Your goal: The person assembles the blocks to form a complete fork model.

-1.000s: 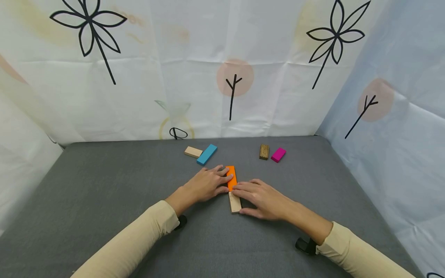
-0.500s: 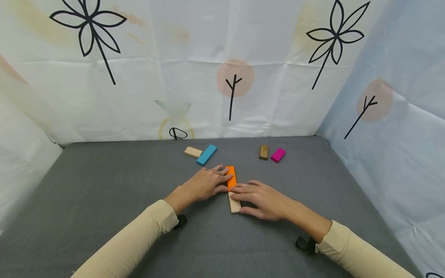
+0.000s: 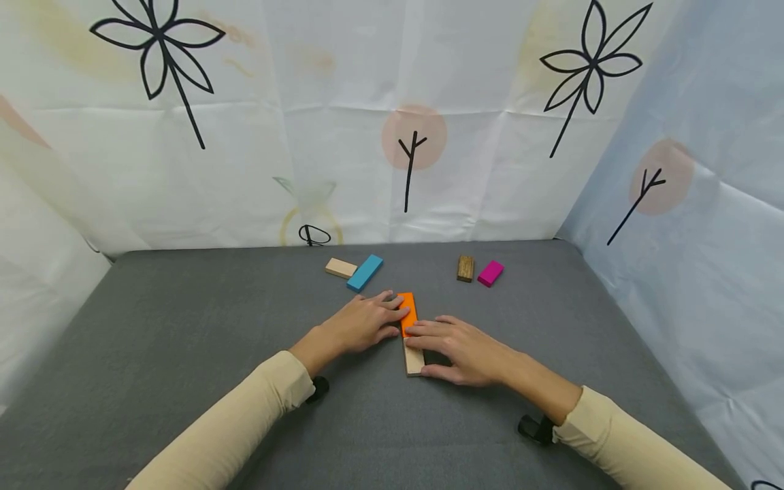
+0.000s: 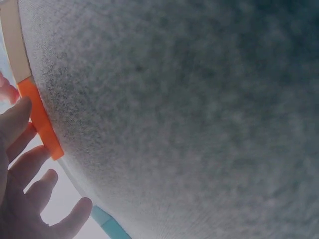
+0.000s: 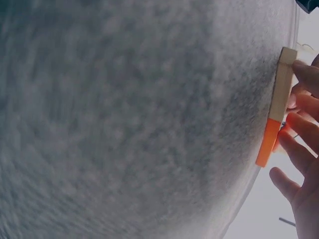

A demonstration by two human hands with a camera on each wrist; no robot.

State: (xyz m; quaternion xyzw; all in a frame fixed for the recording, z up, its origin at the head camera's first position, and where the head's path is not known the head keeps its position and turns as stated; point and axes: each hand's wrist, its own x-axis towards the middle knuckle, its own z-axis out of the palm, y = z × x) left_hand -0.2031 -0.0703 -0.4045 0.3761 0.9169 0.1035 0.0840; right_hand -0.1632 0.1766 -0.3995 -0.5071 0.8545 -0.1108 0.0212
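An orange wooden block [image 3: 408,301] and a plain wooden block [image 3: 414,365] lie end to end on the grey tabletop, forming one line. From the left, my left hand [image 3: 356,322] reaches the orange block, its fingertips on the block and the thumb just off its near left side. My right hand [image 3: 468,350] comes from the right, with fingers extended over the spot where the two blocks meet. Its thumb is at the plain block's lower right edge. In the left wrist view the orange block [image 4: 42,119] shows beside spread fingers; the right wrist view shows both blocks' sides.
Further back, a blue block [image 3: 365,273] leans across another plain block [image 3: 339,267]. A dark brown block [image 3: 465,268] and a magenta block [image 3: 491,273] lie at the back right. White printed cloth [image 3: 355,136] walls in the grey tabletop [image 3: 184,340].
My right fingers have shifted slightly left over the blocks. The left thumb has drawn back a little from the orange block. The blocks stay in place.
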